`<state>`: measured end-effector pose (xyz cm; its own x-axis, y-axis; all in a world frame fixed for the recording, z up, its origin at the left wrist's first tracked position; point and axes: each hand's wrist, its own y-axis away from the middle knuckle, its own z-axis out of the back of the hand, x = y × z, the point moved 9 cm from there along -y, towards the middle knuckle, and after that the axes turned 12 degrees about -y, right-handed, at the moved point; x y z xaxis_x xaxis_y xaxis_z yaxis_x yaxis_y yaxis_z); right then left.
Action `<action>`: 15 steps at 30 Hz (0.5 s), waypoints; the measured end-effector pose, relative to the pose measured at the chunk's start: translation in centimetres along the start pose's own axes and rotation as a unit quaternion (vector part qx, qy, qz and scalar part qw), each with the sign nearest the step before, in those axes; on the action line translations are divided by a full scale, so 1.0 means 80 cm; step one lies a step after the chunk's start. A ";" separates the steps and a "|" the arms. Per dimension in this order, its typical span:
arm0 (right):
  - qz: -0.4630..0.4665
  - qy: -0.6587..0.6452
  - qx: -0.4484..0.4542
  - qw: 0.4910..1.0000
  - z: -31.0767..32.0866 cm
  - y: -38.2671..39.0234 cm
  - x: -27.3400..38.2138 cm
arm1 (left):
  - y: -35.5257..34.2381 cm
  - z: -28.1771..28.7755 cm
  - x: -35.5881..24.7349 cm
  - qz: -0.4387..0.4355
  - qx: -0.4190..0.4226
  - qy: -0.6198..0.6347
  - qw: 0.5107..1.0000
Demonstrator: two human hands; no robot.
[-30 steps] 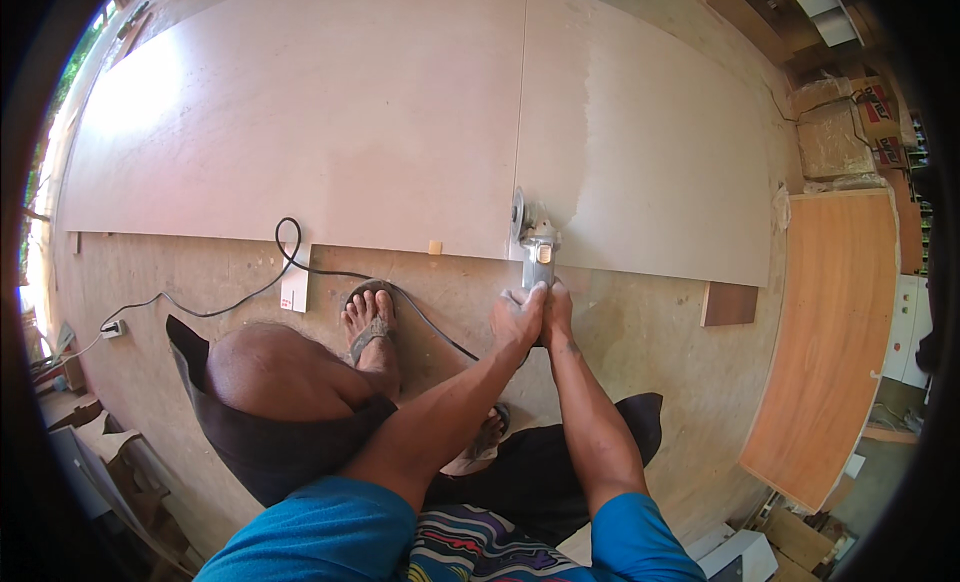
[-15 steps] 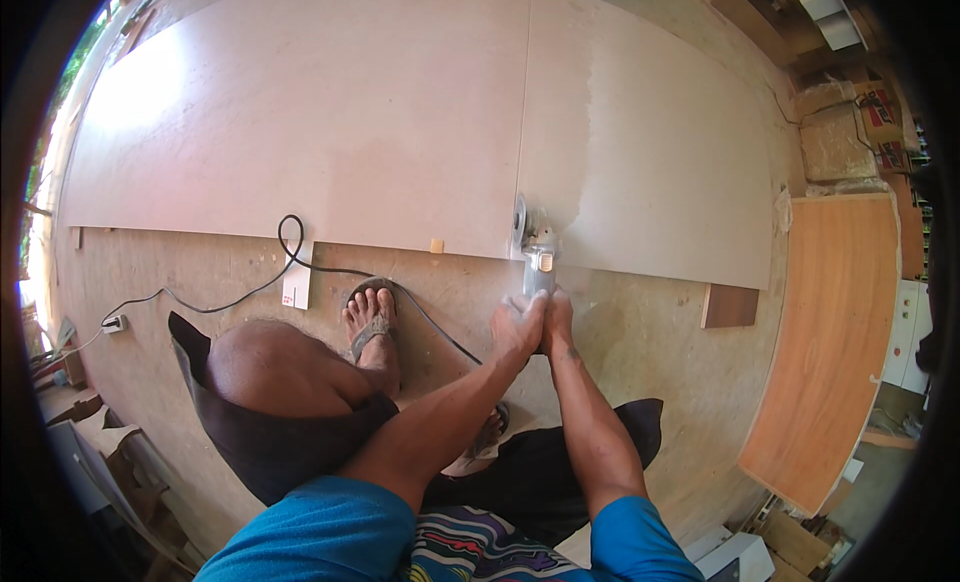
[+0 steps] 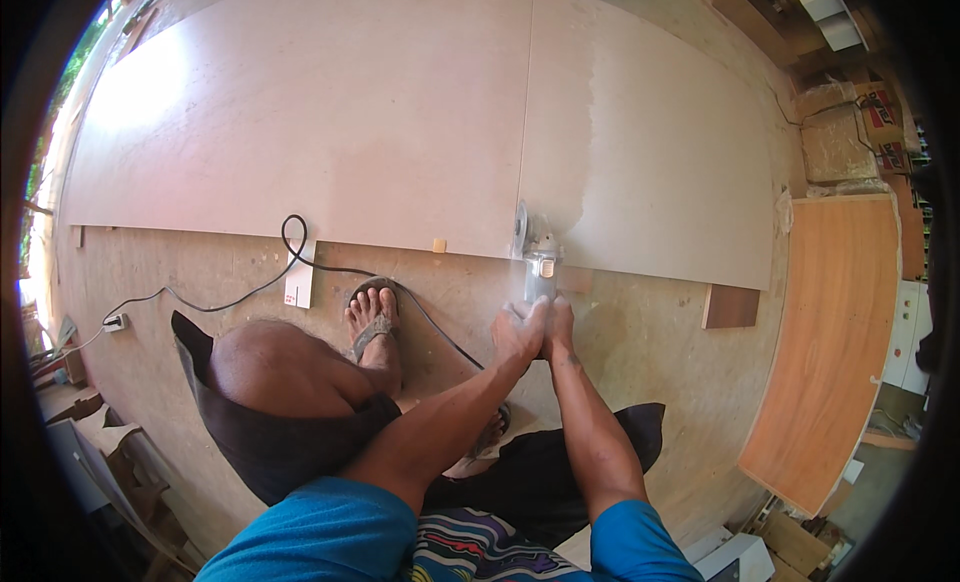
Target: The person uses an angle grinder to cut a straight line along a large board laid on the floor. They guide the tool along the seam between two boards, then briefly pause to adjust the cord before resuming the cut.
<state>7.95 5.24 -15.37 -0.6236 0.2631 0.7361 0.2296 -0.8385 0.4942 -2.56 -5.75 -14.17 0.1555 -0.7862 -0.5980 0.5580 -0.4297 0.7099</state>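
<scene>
Both my hands are wrapped round the body of an angle grinder (image 3: 540, 272). My left hand (image 3: 517, 332) grips it from the left and my right hand (image 3: 559, 327) from the right, with the fingers partly hidden. The grinder's upright disc (image 3: 521, 227) meets a large pale board (image 3: 400, 132) near its front edge, in line with a thin straight line (image 3: 524, 132) that runs across the board to its far side. Pale dust covers my knuckles and hangs round the grinder. The grinder's black cord (image 3: 440, 331) trails off to the left.
Wood blocks show under the board's front edge, one a brown block (image 3: 731, 307). The cord loops over a white strip (image 3: 299, 275) and reaches a plug connection (image 3: 116, 323) at far left. My sandalled foot (image 3: 373, 322) stands near the board. An orange-brown panel (image 3: 825, 352) lies at right, with cardboard boxes (image 3: 838, 142) beyond.
The grinder and both hands have shifted very slightly toward me along the line. More dust shows round the grinder's body and my left hand.
</scene>
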 end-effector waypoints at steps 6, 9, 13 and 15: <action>-0.002 0.015 0.009 1.000 0.002 0.005 0.008 | 0.002 0.002 -0.003 0.002 0.010 -0.005 1.000; 0.002 0.018 0.011 1.000 0.002 0.004 0.012 | 0.001 0.005 -0.008 -0.004 -0.001 -0.011 1.000; 0.009 0.013 0.010 1.000 -0.002 -0.003 0.014 | -0.004 0.008 -0.012 -0.004 -0.006 -0.042 0.999; 0.009 0.012 0.008 1.000 -0.002 -0.006 0.014 | -0.007 0.008 -0.013 -0.003 -0.009 -0.032 0.999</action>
<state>7.00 5.86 -14.86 -0.6363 0.2369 0.7342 0.2520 -0.8357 0.4880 -3.56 -4.97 -13.72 0.1004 -0.8106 -0.5769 0.5734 -0.4268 0.6994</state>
